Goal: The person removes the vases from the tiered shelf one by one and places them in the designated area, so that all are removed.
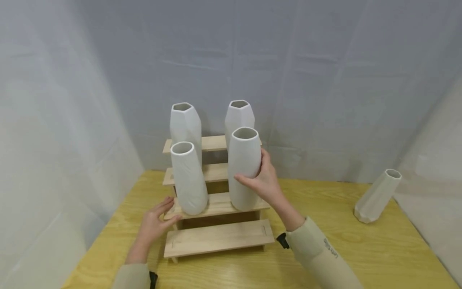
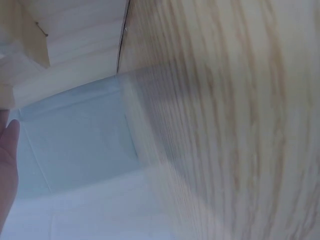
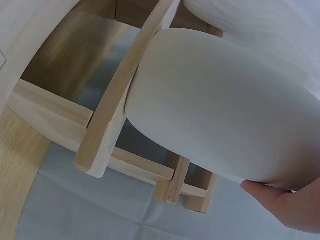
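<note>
A four-step wooden stand (image 1: 219,237) stands on the table. My right hand (image 1: 266,182) holds a smooth white vase (image 1: 244,172) with a round mouth, thumb across its front, fingers partly hidden behind its right side. The vase's base rests on the second step from the bottom, as the right wrist view shows too. To its left on that step, a textured white vase (image 1: 188,180) leans slightly. My left hand (image 1: 154,222) is at that step's left end, fingers and thumb spread apart; only its fingers (image 2: 9,145) show at the left wrist view's edge.
Two faceted white vases, one at back left (image 1: 185,124) and one at back right (image 1: 239,116), stand on the upper part of the stand. A ribbed off-white vase (image 1: 377,196) stands at the table's right. Pale sheeting (image 1: 325,100) hangs behind the wooden table (image 1: 317,241).
</note>
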The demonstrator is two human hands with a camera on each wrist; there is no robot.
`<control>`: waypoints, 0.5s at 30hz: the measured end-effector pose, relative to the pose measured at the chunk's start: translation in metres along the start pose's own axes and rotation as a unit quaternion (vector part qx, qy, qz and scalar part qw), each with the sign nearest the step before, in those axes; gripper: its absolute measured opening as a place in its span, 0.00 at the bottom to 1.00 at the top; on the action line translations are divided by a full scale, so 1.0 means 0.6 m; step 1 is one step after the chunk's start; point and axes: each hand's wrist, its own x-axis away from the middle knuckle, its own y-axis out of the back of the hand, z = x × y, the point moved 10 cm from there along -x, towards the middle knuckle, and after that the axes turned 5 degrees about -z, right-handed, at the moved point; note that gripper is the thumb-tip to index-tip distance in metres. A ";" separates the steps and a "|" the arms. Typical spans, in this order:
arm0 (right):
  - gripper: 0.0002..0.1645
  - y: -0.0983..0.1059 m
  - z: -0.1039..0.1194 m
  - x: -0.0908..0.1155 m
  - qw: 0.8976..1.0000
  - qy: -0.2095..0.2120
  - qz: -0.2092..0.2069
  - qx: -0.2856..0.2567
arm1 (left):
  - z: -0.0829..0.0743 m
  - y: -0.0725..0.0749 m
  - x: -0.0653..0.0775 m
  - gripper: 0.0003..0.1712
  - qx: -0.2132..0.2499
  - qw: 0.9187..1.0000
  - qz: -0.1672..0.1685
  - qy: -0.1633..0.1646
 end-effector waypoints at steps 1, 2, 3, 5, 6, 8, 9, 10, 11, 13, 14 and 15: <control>0.56 0.000 0.000 0.000 1.000 -0.001 0.002 0.003 | -0.001 0.000 0.001 0.29 -0.001 1.000 -0.001 -0.001; 0.56 -0.001 0.000 0.000 1.000 -0.002 0.004 0.005 | 0.000 0.000 0.001 0.29 -0.001 1.000 -0.002 0.001; 0.56 -0.001 0.001 0.000 1.000 -0.001 0.006 0.006 | 0.000 0.001 0.002 0.29 -0.001 1.000 -0.003 0.002; 0.55 -0.002 0.002 0.000 1.000 -0.001 0.007 0.009 | 0.000 0.001 0.001 0.29 -0.001 1.000 -0.006 0.001; 0.55 -0.002 0.002 -0.001 1.000 -0.001 0.006 0.009 | 0.000 0.002 0.000 0.29 -0.001 1.000 -0.007 0.000; 0.55 -0.001 0.002 -0.002 1.000 0.001 0.005 0.005 | -0.001 0.001 -0.001 0.29 -0.003 1.000 -0.007 -0.001; 0.55 -0.001 0.002 -0.003 1.000 0.002 0.004 0.004 | -0.001 0.001 -0.002 0.29 -0.005 1.000 -0.008 -0.003; 0.54 0.000 0.002 -0.003 1.000 0.002 0.001 0.002 | -0.001 0.001 -0.002 0.29 -0.007 1.000 -0.008 -0.004; 0.54 0.000 0.002 -0.003 1.000 0.003 0.000 0.000 | -0.001 0.000 -0.003 0.29 -0.007 1.000 -0.008 -0.005; 0.53 0.001 0.001 -0.003 1.000 0.003 -0.004 -0.003 | 0.000 0.000 -0.003 0.29 -0.010 1.000 -0.006 -0.003; 0.53 0.002 0.000 -0.003 1.000 0.004 -0.007 -0.003 | 0.000 -0.001 -0.003 0.30 -0.012 1.000 -0.005 -0.002; 0.53 0.002 0.000 -0.003 1.000 0.005 -0.010 -0.003 | 0.001 -0.001 -0.003 0.30 -0.013 1.000 -0.004 -0.001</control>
